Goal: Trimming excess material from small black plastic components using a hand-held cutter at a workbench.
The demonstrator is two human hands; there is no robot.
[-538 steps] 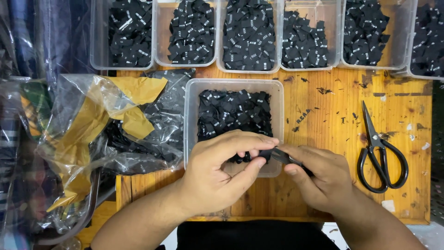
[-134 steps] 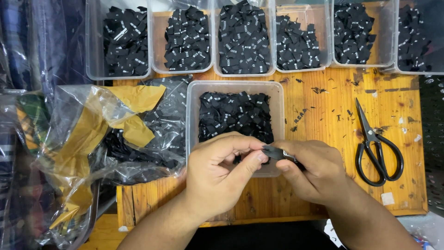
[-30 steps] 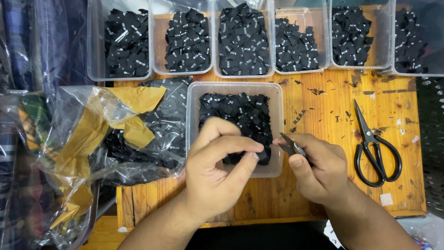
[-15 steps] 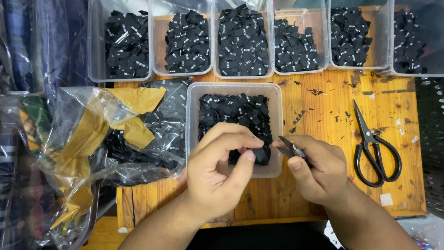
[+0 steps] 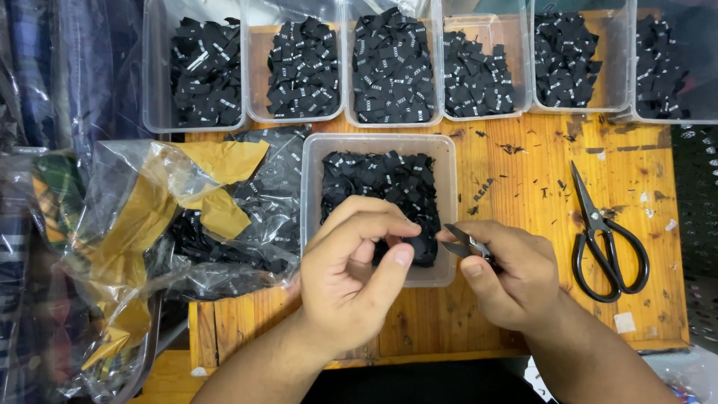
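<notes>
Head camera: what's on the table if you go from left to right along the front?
Crinkly plastic bag → left hand → right hand holding small snips → black scissors.

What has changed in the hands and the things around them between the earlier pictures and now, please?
The hands have parted: the left hand drew away over the clear tub and seems empty, while the right hand now holds only small snips. The black piece held between them is no longer seen. The scissors, bag and back tubs stayed.
</notes>
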